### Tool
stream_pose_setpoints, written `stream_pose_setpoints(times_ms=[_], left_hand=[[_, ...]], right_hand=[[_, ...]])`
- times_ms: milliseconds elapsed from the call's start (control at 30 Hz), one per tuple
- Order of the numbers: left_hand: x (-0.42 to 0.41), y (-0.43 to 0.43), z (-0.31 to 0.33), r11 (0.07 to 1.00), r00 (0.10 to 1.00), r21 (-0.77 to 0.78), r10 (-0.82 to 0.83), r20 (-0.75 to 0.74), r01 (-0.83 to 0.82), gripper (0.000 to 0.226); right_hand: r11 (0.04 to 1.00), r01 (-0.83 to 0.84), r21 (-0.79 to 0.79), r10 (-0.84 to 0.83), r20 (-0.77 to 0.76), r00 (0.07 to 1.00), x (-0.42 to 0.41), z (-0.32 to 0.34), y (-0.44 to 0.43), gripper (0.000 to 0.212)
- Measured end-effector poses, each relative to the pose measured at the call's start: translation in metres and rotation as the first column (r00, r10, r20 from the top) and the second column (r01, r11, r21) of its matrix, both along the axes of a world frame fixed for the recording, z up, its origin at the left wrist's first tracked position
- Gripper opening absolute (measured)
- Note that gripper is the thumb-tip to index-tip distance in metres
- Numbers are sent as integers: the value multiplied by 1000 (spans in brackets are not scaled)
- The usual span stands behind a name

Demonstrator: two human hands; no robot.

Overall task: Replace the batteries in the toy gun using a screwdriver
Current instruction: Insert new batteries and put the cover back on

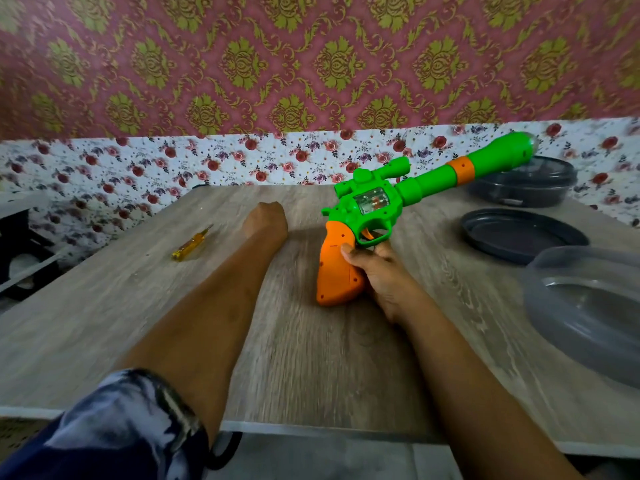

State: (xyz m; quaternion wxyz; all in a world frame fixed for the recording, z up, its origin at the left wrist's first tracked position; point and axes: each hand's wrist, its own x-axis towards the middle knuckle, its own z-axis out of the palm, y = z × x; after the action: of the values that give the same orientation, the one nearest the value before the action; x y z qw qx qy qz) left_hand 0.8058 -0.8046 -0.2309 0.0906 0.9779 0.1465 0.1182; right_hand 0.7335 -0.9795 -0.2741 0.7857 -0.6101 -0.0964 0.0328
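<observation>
From the head camera, the table (311,358) is a flat board with a printed grey-brown wood grain and a pale edge strip along its near side.

The toy gun (377,202) is smooth moulded plastic. It has a bright green body with a small scope on top, a clear window in the side with coloured bits inside, and a long round barrel. An orange band circles the barrel, which ends in a flared muzzle. The grip is orange, broad and rounded at the butt, with small screw holes in its side.

The right hand (377,271) grasps this orange grip. The thumb lies across the side and the fingers wrap round behind, just under the trigger guard. The barrel slants up and away to the right of that hand. The butt sits low by the tabletop, but whether it touches is unclear.

The left hand (266,220) is clenched into a fist on the table, just left of the gun and apart from it. Its fingers are tucked out of sight and nothing shows in it. A blue-and-white patterned sleeve (114,431) covers the upper arm.

The screwdriver (191,244) lies flat on the table to the left of the left hand, untouched. It has a clear yellow handle and a thin metal tip.

To the right of the right hand are a shallow dark round lid (519,237) and a translucent grey bowl (588,323). Beyond them, under the muzzle, is a dark round container (530,188).
</observation>
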Motion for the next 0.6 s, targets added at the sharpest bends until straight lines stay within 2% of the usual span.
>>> stream_pose_setpoints(times_ms=[133, 267, 333, 433, 500, 567, 600], left_hand=[[1, -9, 9, 981, 997, 187, -31, -75, 44, 29], [-5, -11, 14, 981, 994, 177, -64, -87, 78, 26], [-13, -9, 12, 993, 995, 83, -80, -61, 84, 27], [-29, 1, 6, 958, 989, -245, -138, 54, 147, 18], [-47, 5, 0, 802, 968, -546, -161, 194, 243, 8], [-68, 0, -1, 523, 945, -789, -139, 296, 323, 14], [-78, -5, 0, 391, 938, -852, -135, 320, 347, 18]], right_hand=[[1000, -7, 1, 7, 14, 1000, -3, 3, -1, 44], [1000, -9, 20, 8, 12, 1000, -7, 5, -1, 39], [999, -7, 39, 7, -7, 1000, -7, 6, 0, 40], [999, -8, 52, 9, -23, 1000, -7, 7, 0, 39], [998, -6, 69, 9, -40, 999, -7, 7, 0, 41], [997, -2, 79, 7, -59, 998, -9, 7, 0, 46], [997, 1, 80, 4, -62, 998, -9, 7, 0, 47]])
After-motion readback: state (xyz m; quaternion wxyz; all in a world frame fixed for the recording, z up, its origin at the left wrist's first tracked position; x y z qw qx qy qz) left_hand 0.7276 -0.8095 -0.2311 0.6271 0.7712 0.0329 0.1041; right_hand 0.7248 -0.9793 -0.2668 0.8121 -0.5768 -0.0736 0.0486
